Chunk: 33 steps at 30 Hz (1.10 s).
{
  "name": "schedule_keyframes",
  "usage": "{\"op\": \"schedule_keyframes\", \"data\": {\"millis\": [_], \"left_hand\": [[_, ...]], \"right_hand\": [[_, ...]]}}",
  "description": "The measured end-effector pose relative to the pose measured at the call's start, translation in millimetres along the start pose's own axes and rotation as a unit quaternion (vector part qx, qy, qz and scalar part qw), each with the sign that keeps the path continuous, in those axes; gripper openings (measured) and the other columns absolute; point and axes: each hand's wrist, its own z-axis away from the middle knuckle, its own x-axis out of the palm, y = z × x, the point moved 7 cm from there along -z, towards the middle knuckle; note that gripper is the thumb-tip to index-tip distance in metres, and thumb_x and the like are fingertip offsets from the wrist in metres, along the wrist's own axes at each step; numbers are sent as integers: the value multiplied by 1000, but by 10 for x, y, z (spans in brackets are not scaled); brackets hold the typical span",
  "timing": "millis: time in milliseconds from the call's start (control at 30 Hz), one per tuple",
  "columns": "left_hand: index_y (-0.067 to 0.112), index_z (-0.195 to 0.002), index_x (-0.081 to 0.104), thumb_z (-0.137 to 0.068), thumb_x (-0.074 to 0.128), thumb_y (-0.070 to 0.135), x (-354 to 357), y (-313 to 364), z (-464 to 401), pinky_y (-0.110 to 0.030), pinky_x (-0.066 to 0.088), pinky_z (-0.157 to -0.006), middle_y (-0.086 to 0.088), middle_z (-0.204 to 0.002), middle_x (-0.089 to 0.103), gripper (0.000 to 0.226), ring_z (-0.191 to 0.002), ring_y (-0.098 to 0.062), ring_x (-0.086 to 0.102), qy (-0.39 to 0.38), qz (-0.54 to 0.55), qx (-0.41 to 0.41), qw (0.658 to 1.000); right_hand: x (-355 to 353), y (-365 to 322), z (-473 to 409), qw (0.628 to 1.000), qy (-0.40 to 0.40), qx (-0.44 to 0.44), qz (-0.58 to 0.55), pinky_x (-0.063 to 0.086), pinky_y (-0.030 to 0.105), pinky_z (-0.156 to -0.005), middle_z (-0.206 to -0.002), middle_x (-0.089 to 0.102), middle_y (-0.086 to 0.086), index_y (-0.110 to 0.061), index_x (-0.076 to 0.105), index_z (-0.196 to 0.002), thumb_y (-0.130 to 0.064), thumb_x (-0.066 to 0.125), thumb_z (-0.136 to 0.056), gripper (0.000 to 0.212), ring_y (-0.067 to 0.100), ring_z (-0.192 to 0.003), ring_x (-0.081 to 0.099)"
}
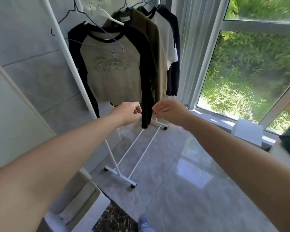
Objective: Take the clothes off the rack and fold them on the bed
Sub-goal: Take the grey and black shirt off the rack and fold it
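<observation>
Both forearms reached forward from the bottom corners toward the clothes rack (pixel 69 67). Left hand (pixel 126 113): fingers curled, at the left edge of the hanging black sleeve (pixel 146 91); whether it pinched the cloth could not be determined. Right hand (pixel 170 111): fingers loosely bent, just right of the same sleeve cuff, holding nothing visible.

Directly above the hands hung the raglan shirt (pixel 112 72), tan body with black sleeves and script lettering on the chest, on a thin wire hanger (pixel 107 37). Behind it, farther from the hands, hung an olive garment (pixel 153 41), a white shirt (pixel 168 39) and a dark garment (pixel 174 64), all on the same rack. An empty white hanger (pixel 107 17) sat above the raglan shirt.

Below the hands, the white base bars and castors of the rack stood on the grey tiled floor (pixel 182 181). Right of the right hand were the curtain (pixel 189 47) and the window (pixel 251 72). A blue shoe (pixel 144 225) showed at the bottom edge.
</observation>
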Motion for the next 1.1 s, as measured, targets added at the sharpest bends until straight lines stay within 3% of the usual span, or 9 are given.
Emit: {"op": "schedule_keyframes", "data": {"millis": [133, 500, 667, 833, 933, 1033, 1100], "left_hand": [[40, -90, 56, -83, 53, 46, -181, -82, -567, -42, 55, -87, 19, -95, 63, 10, -93, -13, 64, 14, 6, -3, 1000], [34, -104, 55, -95, 52, 39, -607, -302, -1818, -36, 47, -80, 13, -105, 60, 11, -100, -14, 58, 7, -55, 4, 998], [32, -105, 58, -93, 55, 38, -628, -343, -2156, -37, 50, -87, 14, -104, 61, 14, -101, -15, 59, 27, -13, -30, 999], [34, -108, 60, -92, 57, 38, -557, -342, -2436, -41, 51, -93, 14, -109, 64, 17, -105, -13, 60, 29, 26, -57, 998], [34, -111, 61, -93, 58, 37, -581, -365, -2561, -41, 52, -94, 13, -112, 65, 19, -105, -13, 61, 57, 47, -106, 992], [34, -107, 61, -92, 60, 36, -550, -364, -2588, -40, 50, -97, 13, -113, 66, 15, -106, -15, 62, 80, 99, -147, 981], [30, -113, 61, -93, 58, 38, -495, -332, -2562, -38, 49, -98, 11, -118, 66, 22, -109, -15, 61, 88, 121, -187, 971]], "right_hand": [[-74, -19, -597, 1000, -11, -14, 10, 53, 18, -78, -105, 70, -9, -27, 72, -107, -16, 76, -85, 25, 5, -96, 67], [-357, -189, -2051, 997, -17, -29, 67, 44, 11, -76, -107, 70, -11, -27, 72, -108, -19, 76, -85, 25, 4, -101, 65], [-434, -164, -2504, 996, -30, -42, 73, 52, 26, -93, -103, 71, -10, -27, 72, -108, -20, 77, -84, 26, 8, -100, 67], [-515, -163, -2927, 991, -59, -83, 88, 56, 24, -79, -99, 68, -10, -27, 63, -121, -20, 75, -86, 38, 11, -90, 67], [-474, -189, -3208, 974, -106, -137, 149, 57, 24, -73, -99, 68, -9, -28, 58, -124, -19, 71, -89, 38, 9, -80, 67], [-426, -281, -3373, 943, -112, -213, 231, 59, 40, -77, -100, 65, -10, -34, 56, -120, -33, 68, -89, 33, 14, -89, 63], [-392, -349, -3435, 923, -140, -248, 260, 58, 41, -77, -101, 65, -8, -35, 55, -118, -43, 64, -88, 32, 19, -95, 62]]}}
